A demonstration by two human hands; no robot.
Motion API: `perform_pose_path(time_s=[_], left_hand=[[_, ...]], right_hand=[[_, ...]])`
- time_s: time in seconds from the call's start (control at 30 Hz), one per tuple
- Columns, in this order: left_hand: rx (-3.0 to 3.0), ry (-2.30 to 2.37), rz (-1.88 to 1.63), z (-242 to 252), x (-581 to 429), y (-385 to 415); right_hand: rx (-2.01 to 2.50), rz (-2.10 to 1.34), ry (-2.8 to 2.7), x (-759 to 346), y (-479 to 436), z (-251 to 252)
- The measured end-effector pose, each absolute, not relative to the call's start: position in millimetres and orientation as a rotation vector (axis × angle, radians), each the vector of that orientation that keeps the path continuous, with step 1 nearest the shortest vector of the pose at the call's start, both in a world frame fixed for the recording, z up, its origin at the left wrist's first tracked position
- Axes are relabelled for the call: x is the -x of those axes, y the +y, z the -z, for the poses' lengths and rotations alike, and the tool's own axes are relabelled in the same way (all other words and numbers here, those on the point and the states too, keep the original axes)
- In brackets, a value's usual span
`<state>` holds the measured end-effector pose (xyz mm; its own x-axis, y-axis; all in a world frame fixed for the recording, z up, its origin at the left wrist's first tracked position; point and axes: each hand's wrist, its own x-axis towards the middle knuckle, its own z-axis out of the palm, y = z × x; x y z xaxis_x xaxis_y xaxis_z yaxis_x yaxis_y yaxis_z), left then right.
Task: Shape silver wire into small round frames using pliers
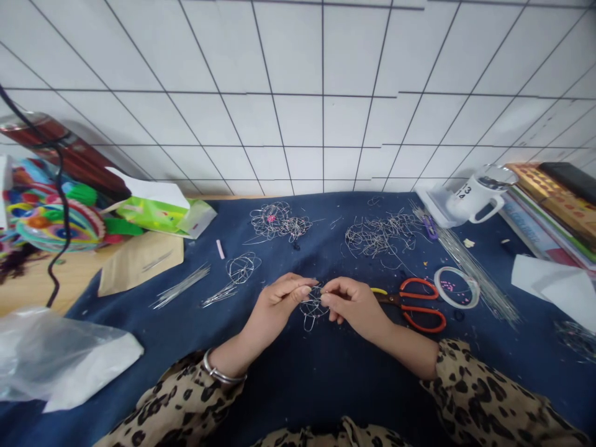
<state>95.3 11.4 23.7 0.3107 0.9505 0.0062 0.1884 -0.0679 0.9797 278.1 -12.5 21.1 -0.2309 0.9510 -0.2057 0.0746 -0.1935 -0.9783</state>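
Between my two hands, above the dark blue cloth, hangs a looped wire piece (pixel 315 307) of thin silvery wire. My left hand (pixel 285 299) pinches its upper left edge with thumb and forefinger. On the other side, my right hand (pixel 350 300) pinches the upper right edge, its fingers curled and partly hiding the wire. Just right of that hand lie scissors with red handles (pixel 421 305), and a bit of yellow shows by their blades. A rounded wire form (pixel 243 268) and a small bundle of short wires (pixel 220 295) rest to the left of my left hand.
Tangled wire heaps (pixel 380 236) lie toward the wall. A white ring dish (pixel 474 297) with pink beads sits beside long straight wires (pixel 479 273). At the back right stands a white mug (pixel 479 197) near stacked books (pixel 540 217). A plastic bag (pixel 69 360) occupies the left front.
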Motion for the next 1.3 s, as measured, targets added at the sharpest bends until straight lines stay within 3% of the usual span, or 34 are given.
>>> perform_pose_path(time_s=[0.63, 1.07, 1.3], left_hand=[[-1.475, 1.004, -0.901, -21.5, -97.5, 7.6], [-1.501, 0.976, -0.845, -19.0, -97.8, 5.9], [-1.462, 0.954, -0.845, -18.4, -99.1, 5.7]], right_hand=[[1.203, -1.579, -1.384, -277.9, -11.0, -17.2], [1.452, -0.885, -1.716, -273.1, -15.1, -22.0], [1.469, -0.74, -1.828, -270.1, -18.0, -15.2]])
